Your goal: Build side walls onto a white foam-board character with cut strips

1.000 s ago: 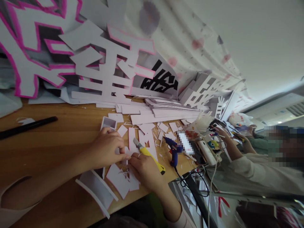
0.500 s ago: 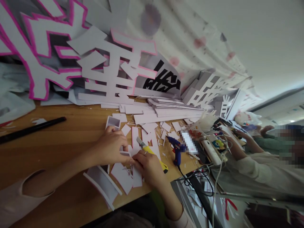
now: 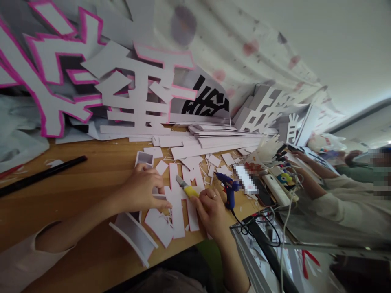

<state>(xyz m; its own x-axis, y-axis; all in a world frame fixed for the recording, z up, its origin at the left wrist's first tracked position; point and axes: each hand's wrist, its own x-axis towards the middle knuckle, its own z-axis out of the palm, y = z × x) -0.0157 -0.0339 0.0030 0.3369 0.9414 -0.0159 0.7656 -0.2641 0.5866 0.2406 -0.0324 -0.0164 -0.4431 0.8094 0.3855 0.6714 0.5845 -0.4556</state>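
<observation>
My left hand (image 3: 142, 189) is closed on a white foam-board letter form with raised side walls (image 3: 144, 158). Its box-like upper end shows beyond my knuckles, and a curved walled section (image 3: 134, 234) lies below my wrist. The fingers hide the middle of the form. To the right, my right hand (image 3: 214, 209) has its fingers curled round the yellow handle of a utility knife (image 3: 189, 190). The grey blade end points up and left over flat white cut-out pieces (image 3: 176, 211) with pink edges. Part of the handle is hidden under the hand.
A blue glue gun (image 3: 227, 189) stands right of my right hand, its cable running off the table edge. Scraps and stacked white strips (image 3: 220, 140) lie behind. Large pink-edged characters (image 3: 51, 101) lean at the back. A black stick (image 3: 42, 175) lies left. Another person's arms (image 3: 314, 179) are at right.
My right hand has moved right, away from my left hand, and its fingers have closed round the knife handle. The left hand stays on the form. The view has shifted slightly.
</observation>
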